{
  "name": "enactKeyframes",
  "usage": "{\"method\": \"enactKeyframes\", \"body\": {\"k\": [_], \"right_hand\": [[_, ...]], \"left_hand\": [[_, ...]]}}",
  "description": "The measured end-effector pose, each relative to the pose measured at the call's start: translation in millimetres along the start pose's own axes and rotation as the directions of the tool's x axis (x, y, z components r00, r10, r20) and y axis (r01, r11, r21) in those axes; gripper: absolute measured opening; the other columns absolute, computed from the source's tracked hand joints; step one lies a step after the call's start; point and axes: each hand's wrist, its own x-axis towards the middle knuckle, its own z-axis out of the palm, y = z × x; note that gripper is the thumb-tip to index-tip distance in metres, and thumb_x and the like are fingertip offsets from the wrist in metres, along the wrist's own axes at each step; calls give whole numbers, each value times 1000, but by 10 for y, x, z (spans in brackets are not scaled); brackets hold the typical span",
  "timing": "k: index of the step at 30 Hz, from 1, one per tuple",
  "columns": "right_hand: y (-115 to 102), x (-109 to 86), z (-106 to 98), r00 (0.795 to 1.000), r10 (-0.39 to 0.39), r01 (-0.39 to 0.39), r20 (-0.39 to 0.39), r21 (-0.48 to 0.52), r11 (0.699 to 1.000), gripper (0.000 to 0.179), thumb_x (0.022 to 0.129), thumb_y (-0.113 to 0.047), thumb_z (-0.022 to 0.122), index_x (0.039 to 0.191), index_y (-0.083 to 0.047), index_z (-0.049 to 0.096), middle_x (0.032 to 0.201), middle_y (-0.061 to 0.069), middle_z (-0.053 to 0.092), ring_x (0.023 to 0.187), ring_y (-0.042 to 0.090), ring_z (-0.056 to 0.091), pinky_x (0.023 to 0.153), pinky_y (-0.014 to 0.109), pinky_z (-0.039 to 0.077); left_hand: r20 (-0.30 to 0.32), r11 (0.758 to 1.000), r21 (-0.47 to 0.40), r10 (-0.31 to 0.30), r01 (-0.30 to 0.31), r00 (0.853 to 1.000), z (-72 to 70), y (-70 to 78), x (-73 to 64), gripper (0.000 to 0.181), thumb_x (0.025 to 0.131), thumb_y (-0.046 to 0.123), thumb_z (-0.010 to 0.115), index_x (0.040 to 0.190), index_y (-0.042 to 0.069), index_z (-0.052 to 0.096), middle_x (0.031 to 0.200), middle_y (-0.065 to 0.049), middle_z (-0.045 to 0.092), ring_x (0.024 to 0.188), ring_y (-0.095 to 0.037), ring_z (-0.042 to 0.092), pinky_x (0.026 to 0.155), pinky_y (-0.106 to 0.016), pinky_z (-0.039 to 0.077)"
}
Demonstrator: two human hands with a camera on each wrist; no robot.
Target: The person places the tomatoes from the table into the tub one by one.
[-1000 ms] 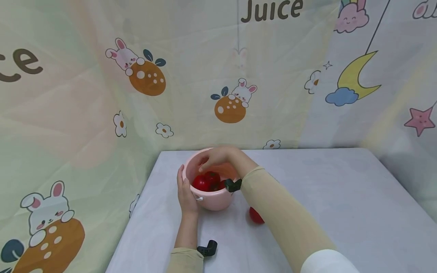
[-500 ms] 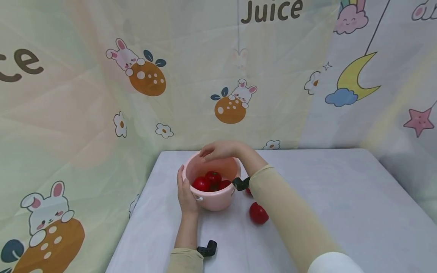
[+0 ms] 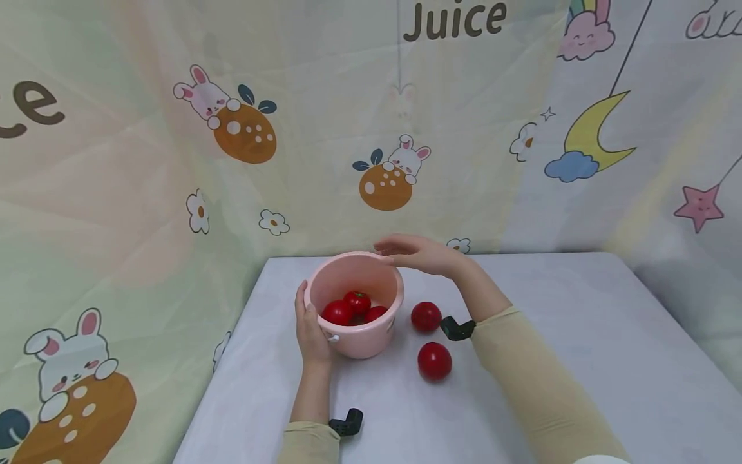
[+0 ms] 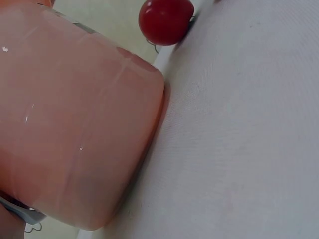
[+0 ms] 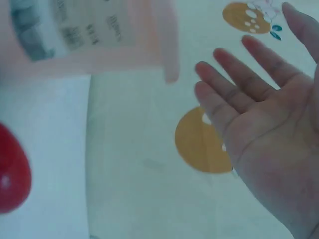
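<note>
In the head view, the pink bucket [image 3: 364,343] stands upright on the white worktop [image 3: 580,316], against the left hand [image 3: 312,335], whose fingers and thumb are curved round its outer wall. The right hand [image 3: 422,254] is at the far right side of the rim, its fingers stretched and holding nothing. Three red tomatoes [image 3: 337,312] lie inside the bucket; two other tomatoes [image 3: 435,361] rest on the worktop, just to its right. The bucket is near the back and left edges, while the worktop extends much further to the right. In the left wrist view, the bucket's wall looks smooth and a little glossy, and one tomato shows beyond its base; how the left fingers hold, I cannot tell from there. In the right wrist view, the right palm is visible, its fingers spread, with a gap between fingertips and rim. The bucket carries a printed label [image 5: 84,25], blurred, and part of one shiny tomato appears at the left.
</note>
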Motion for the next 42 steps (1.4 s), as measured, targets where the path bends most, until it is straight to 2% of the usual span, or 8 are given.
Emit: {"method": "enactKeyframes", "body": {"k": [4,7,12,17,24,32,36,42], "right_hand": [[265,-240,-3,997,-42,46,-60,61,997,54,92,-42,65,143,-32,49,145,-5,51,137,23,46,105,52,47],[450,-462,54,996,-38,44,-80,70,997,59,90,-43,67,145,-33,47,148,-5,49,141,26,43,106,53,46],[698,-840,243,998,-35,40,-45,106,994,63,88,-41,69,146,-36,45,152,-4,45,144,29,38,107,56,44],[945,-1068,458,999,-33,33,-2,164,986,65,87,-31,72,146,-31,46,153,1,46,143,34,38,106,57,45],[1186,-1194,724,995,86,-94,53,151,984,68,82,-32,76,143,-37,49,152,-3,45,144,33,34,103,56,48],[1351,-1207,841,993,68,-89,101,223,971,74,80,-28,79,146,-32,46,152,2,45,145,37,32,106,56,45],[1429,-1208,874,986,117,-138,114,188,973,76,77,-33,81,144,-38,47,152,4,45,143,38,33,102,56,48],[1487,-1223,898,985,151,-162,84,146,976,77,74,-35,83,142,-43,48,151,1,45,143,37,33,103,62,44]], "left_hand": [[-3,1000,3,16,-16,1000,-8,-16,7,49,100,36,41,143,57,31,148,26,40,140,-8,35,111,-57,40],[-5,1000,-1,16,-16,1000,-6,-25,11,49,100,36,41,143,56,31,148,26,40,140,-8,36,110,-57,41],[-1,1000,-14,16,-16,1000,11,-27,12,49,100,36,43,143,56,31,148,25,40,139,-9,37,109,-56,42],[-5,1000,-16,24,-24,1000,22,-24,18,51,99,35,43,144,54,31,149,23,40,140,-10,37,109,-57,42],[-7,1000,-8,13,-13,1000,26,-23,17,50,99,35,42,143,56,31,147,26,40,139,-8,37,110,-57,40],[-14,1000,-3,21,-21,1000,24,-18,14,50,99,36,43,143,57,31,146,27,40,137,-6,37,109,-55,42],[-16,1000,0,30,-30,999,20,-29,3,50,99,37,45,143,57,32,146,27,41,137,-6,38,108,-54,44],[-8,999,5,55,-55,998,22,-33,6,50,99,36,44,144,55,32,147,24,41,138,-8,38,108,-55,44]]}}
